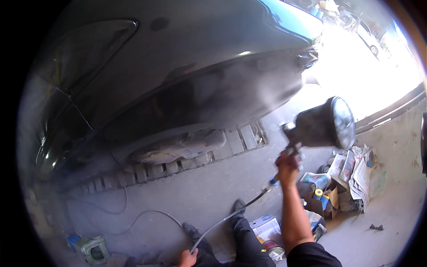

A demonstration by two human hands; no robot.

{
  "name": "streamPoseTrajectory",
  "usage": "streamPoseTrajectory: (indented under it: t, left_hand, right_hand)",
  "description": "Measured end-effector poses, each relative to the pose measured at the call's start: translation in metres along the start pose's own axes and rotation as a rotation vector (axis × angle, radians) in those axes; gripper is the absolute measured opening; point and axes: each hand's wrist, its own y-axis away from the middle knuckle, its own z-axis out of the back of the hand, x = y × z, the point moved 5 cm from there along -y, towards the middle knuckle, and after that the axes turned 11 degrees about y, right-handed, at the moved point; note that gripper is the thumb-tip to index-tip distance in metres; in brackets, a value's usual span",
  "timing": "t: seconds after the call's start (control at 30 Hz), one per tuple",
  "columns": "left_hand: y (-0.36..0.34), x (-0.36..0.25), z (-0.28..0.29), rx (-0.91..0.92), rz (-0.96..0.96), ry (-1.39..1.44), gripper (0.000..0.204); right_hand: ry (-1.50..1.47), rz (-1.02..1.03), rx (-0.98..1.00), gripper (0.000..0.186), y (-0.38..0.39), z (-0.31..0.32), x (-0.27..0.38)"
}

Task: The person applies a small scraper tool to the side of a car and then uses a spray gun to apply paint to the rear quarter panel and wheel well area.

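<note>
My right hand [288,165] is closed around the handle of a paint spray gun [315,125], held out with its large dark cup uppermost and tilted to the right. The nozzle points left at the dark lower bumper [209,95] of a car [195,31], without touching it. A pale mist hangs between nozzle and bumper. From the gun's handle a grey air hose [231,214] runs down to my left hand [188,257], low in the picture, whose fingers wrap around it. The part of the hose beyond that hand curves away over the floor to the left.
Newspapers [359,178] and an open cardboard box [331,200] with cans lie right of my arm. A white carton [266,228] sits by my foot. Under the car runs a slatted floor drain [235,141], near a paper-covered wheel [178,149]. A green frame-shaped object [93,250] stands lower left.
</note>
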Motion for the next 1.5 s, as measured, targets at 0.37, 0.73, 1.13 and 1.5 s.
streamPoseTrajectory:
  t: [0.37,0.73,1.13,1.5]
  left_hand:
    - [-0.030,0.170,-0.041,0.008,-0.015,-0.141,0.060]
    - [0.004,-0.095,-0.030,0.018,-0.110,0.051,0.052]
    - [-0.033,-0.045,-0.047,-0.029,-0.194,-0.031,0.048]
    - [-0.045,0.005,-0.081,0.047,-0.328,0.109,0.042]
  right_hand:
    - [-0.425,-0.109,0.585,0.007,0.129,-0.083,0.021]
    - [-0.119,-0.289,-0.159,0.028,-0.094,0.062,-0.126]
    - [0.188,0.346,0.206,0.010,0.050,-0.028,-0.098]
    - [-0.379,-0.128,0.428,0.006,0.048,-0.045,-0.114]
